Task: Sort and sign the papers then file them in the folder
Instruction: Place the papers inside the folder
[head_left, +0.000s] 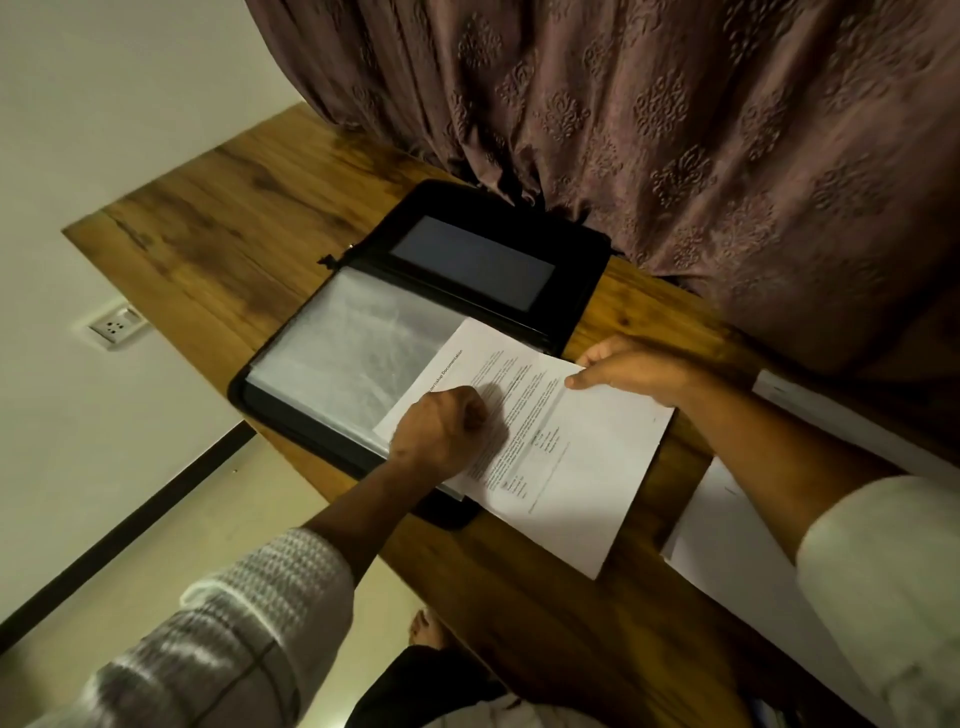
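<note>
The place is judged to be a room in a home. A wood-grain worktop (218, 223) is set against a plain cream wall (104, 78), in which a white socket (114, 326) is mounted. A heavy mauve curtain (675, 130) with an embossed pattern is hung behind the worktop. A pale floor (234, 519) edged by dark skirting (130, 530) is seen, and a bare foot (428, 629) is noted on it. An open black folder (467, 249) and white papers (571, 467) are seen on the worktop.

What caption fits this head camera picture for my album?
Left hand rests on a printed paper held by the right hand, over an open black folder on a wooden table.
</note>
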